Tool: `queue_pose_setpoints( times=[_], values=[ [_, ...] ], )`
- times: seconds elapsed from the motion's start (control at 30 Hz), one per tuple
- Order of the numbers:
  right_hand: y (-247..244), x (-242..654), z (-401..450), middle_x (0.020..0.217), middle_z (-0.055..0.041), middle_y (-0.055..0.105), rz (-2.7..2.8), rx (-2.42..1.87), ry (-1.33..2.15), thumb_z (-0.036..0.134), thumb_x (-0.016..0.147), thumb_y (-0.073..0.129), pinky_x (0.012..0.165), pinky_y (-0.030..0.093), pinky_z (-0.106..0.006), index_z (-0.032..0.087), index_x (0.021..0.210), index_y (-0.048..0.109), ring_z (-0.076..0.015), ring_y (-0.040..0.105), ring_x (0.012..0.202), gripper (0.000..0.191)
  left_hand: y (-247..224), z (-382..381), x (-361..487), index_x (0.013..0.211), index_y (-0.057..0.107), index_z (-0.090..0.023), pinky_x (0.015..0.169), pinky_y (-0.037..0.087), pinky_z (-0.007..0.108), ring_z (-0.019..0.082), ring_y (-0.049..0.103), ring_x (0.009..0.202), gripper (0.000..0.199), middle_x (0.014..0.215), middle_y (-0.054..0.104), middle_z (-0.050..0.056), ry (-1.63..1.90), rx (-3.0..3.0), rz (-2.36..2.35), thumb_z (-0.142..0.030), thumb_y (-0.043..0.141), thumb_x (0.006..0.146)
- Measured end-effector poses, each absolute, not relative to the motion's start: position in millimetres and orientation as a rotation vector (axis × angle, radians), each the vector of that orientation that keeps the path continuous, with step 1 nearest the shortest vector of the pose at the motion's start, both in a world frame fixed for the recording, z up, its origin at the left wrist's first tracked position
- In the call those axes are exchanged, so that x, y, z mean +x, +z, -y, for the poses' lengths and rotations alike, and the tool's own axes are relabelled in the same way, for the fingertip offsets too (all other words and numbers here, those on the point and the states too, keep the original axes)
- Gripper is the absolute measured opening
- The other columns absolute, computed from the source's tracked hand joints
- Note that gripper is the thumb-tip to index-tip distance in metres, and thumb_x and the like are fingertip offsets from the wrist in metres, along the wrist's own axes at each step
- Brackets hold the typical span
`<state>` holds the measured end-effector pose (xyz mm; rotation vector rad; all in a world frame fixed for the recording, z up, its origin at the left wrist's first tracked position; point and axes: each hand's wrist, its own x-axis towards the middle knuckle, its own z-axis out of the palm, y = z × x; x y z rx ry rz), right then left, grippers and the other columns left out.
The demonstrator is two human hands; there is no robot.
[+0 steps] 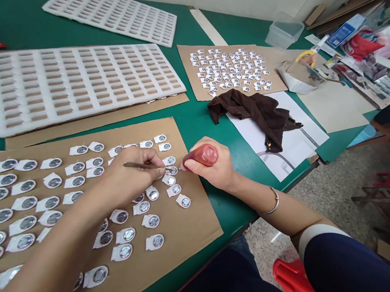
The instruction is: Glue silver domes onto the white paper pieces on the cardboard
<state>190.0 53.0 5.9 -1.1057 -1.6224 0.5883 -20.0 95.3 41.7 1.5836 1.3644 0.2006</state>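
Observation:
My left hand (130,168) is closed around slim metal tweezers (138,165), whose tips are at a small round silver piece with a white tab (172,170). My right hand (221,169) grips a reddish squeeze bottle (202,155), its narrow nozzle pointing left, close beside that same piece. Whether nozzle and piece touch, I cannot tell. Rows of similar silver pieces, each on a white tab, lie across a brown cardboard sheet (196,244) under both hands. My left forearm hides some of them.
A white slotted foam tray (88,79) lies behind the cardboard, and a second foam tray (115,13) farther back. Another cardboard sheet (191,75) bears many small pieces. A dark brown cloth (256,111) rests on white paper (276,167). A clear plastic box (284,30) stands at back right.

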Motion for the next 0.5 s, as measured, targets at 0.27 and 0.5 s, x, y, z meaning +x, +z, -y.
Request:
queue_pose_setpoints(
  times=[0.27, 0.5],
  values=[
    [5.7, 189.8, -53.6, 0.078, -0.0002, 0.066, 1.625, -1.136, 0.582, 0.037, 0.075, 0.075, 0.070, 0.052, -0.032, 0.023, 0.076, 0.063, -0.0150, 0.061, 0.072, 0.018, 41.3, -94.7, -21.0, 0.071, 0.066, -0.021, 0.055, 0.039, 0.029, 0.015, 0.054, 0.059, 0.017, 0.066, 0.064, 0.002, 0.203, 1.585, -1.360, -0.038, 0.066, 0.070],
    [3.4, 189.8, -53.9, 0.078, -0.0002, 0.067, 1.609, -1.127, 0.599, 0.032, 0.074, 0.075, 0.070, 0.053, -0.032, 0.023, 0.076, 0.062, -0.0151, 0.062, 0.073, 0.016, 39.3, -94.1, -23.2, 0.072, 0.065, -0.021, 0.054, 0.039, 0.028, 0.015, 0.054, 0.059, 0.016, 0.066, 0.064, 0.002, 0.203, 1.569, -1.355, -0.037, 0.066, 0.071]
  ],
)
